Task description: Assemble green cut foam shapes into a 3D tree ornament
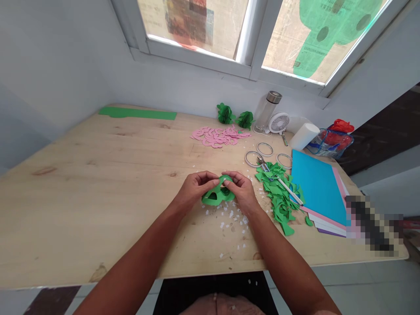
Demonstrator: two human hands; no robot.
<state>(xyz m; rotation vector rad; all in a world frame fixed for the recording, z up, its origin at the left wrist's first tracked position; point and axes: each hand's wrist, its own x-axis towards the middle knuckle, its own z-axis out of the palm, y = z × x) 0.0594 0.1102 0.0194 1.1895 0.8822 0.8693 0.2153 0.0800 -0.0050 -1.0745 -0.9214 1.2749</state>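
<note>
Between both hands is a green paper cut-out (212, 199) with curved edges and openings, held just above the table near its front. My left hand (199, 186) pinches its upper left side between thumb and fingers. On the other side, my right hand (242, 189) grips the upper right part, thumb on top. Small white paper bits (231, 214) lie scattered on the wood beneath and around the cut-out. To the right of my right hand lies a heap of green paper scraps (278, 201), with scissors (262, 164) and a white stick-like tool (290, 191) on it.
Rolls of tape (264, 149) lie beyond the scraps. Blue paper (316, 186) tops a stack of coloured sheets at right. Pink paper cut-outs (219, 136), green paper balls (225, 113), a glass bottle (266, 114) and a small fan (278, 123) stand toward the wall. A green strip (141, 113) lies back left.
</note>
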